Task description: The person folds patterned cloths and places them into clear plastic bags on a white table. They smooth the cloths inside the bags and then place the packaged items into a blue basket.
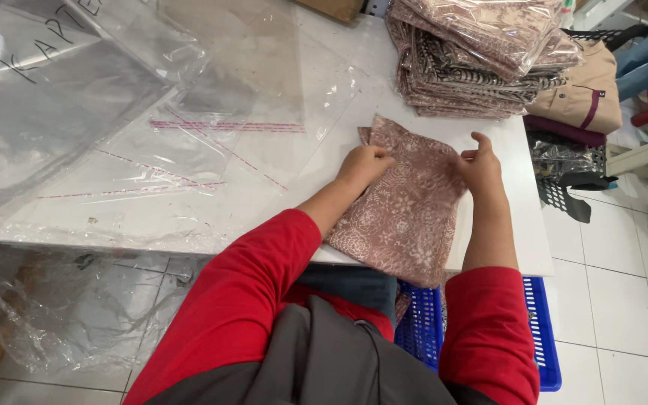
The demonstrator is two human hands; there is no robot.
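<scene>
Head view looks down on a white bench (pixel 504 247) whose left half lies under loose clear plastic bags (pixel 189 142) with thin pink adhesive strips. At the far right edge stands a tall stack of bagged patterned fabrics (pixel 481 60), and beside the person's knees, under the bench edge, sits a blue plastic basket (pixel 541 330).

Smaller than all these is 1 folded piece of pinkish-brown patterned cloth (pixel 406 217). It lies flat on the near right part of the bench, between the 2 red-sleeved arms. Its long axis runs from the far left corner near the bags down toward the person, tilted slightly to the right, and its near end hangs a little past the bench edge above the basket.

Left hand (pixel 364 163) rests on the cloth's far left part with fingers curled under, pressing or pinching the fold; whether they grip a layer I cannot tell. Right hand (pixel 480 166) sits at the cloth's far right edge, thumb raised and fingers partly closed on that edge.

Risks, as I judge them: the overhanging end could drag the cloth off the bench if the hands let go, dropping it into the basket. Uneven pressure from the 2 hands could skew the fold. The slippery bags close on the left could catch under a corner.
</scene>
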